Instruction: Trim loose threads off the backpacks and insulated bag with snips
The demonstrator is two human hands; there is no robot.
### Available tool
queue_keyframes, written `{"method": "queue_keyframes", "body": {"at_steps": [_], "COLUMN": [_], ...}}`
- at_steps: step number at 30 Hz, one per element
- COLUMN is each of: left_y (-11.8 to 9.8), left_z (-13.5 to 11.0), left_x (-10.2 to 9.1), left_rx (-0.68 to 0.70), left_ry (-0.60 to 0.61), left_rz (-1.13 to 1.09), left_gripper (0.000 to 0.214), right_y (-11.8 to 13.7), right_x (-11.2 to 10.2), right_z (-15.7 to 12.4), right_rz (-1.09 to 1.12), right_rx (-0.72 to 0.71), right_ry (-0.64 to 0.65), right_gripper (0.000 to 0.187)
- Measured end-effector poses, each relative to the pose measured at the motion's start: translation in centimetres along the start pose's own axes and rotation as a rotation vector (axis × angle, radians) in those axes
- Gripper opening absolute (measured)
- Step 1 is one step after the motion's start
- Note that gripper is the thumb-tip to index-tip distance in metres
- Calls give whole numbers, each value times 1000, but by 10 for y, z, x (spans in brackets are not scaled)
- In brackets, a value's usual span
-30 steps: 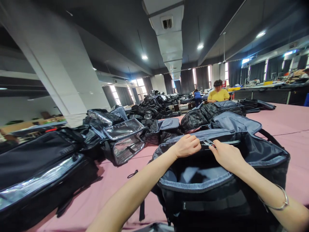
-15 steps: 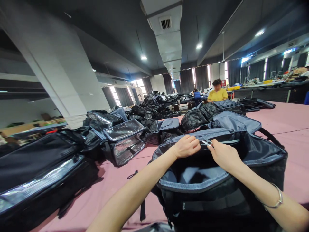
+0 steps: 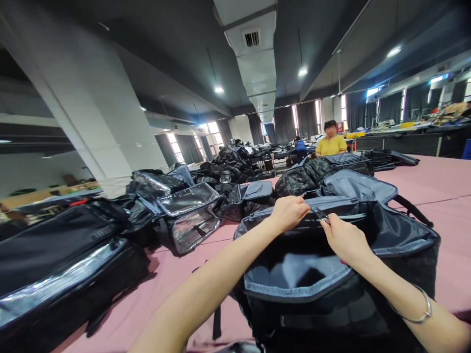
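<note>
A black camouflage bag (image 3: 331, 314) with a grey-blue lining stands open in front of me, its lid folded back. Over its far rim, my left hand (image 3: 290, 214) is closed in a pinch. What its fingertips hold is too small to make out. Just to the right, my right hand (image 3: 348, 238) grips small metal thread snips (image 3: 321, 214), whose blades point left toward my left fingertips. A metal bangle (image 3: 423, 306) circles the right wrist.
Bags with silvery linings (image 3: 195, 223) stand on the pink table (image 3: 454, 215) at left, beside a large black bag (image 3: 55, 240). More bags (image 3: 305, 176) lie beyond mine. A person in yellow (image 3: 331, 143) works across the table; another in blue (image 3: 300, 145) is farther back.
My left hand has moved slightly up and right. My right hand has shifted a little right and down with the snips, whose blades now look darker and tilted more steeply.
</note>
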State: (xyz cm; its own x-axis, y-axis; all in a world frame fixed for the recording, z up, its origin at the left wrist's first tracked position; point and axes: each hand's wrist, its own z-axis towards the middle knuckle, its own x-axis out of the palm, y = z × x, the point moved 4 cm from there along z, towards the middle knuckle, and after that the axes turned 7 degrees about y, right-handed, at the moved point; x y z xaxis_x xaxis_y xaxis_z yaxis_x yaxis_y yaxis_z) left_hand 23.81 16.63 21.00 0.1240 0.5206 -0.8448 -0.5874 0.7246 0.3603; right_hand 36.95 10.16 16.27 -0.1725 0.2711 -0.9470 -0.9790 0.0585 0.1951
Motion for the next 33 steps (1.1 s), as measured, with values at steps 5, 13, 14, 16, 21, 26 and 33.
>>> {"method": "queue_keyframes", "body": {"at_steps": [5, 13, 14, 16, 21, 26, 33], "left_y": [-14, -2, 4, 12, 13, 10, 9], "left_z": [13, -1, -4, -8, -12, -12, -14], "left_x": [-4, -2, -2, 0, 2, 1, 1], "left_rx": [-19, -180, -226, -292, -320, -298, -259], "left_ry": [102, -31, -30, -22, -63, -67, -96], "left_rz": [92, -88, -167, -298, -381, -364, -368], "left_gripper": [23, 19, 18, 15, 14, 14, 13], "right_y": [4, 4, 3, 2, 6, 10, 16], "right_x": [0, -1, -2, -5, -11, -15, -19], "right_z": [-3, -1, 0, 3, 6, 6, 5], "right_rz": [-67, -69, -45, 9, 51, 54, 7], "right_rx": [-32, -65, -65, -74, -142, -171, -170], "right_ry": [-62, -56, -31, 26, 86, 126, 154], "right_gripper": [20, 26, 26, 27, 28, 29, 30]}}
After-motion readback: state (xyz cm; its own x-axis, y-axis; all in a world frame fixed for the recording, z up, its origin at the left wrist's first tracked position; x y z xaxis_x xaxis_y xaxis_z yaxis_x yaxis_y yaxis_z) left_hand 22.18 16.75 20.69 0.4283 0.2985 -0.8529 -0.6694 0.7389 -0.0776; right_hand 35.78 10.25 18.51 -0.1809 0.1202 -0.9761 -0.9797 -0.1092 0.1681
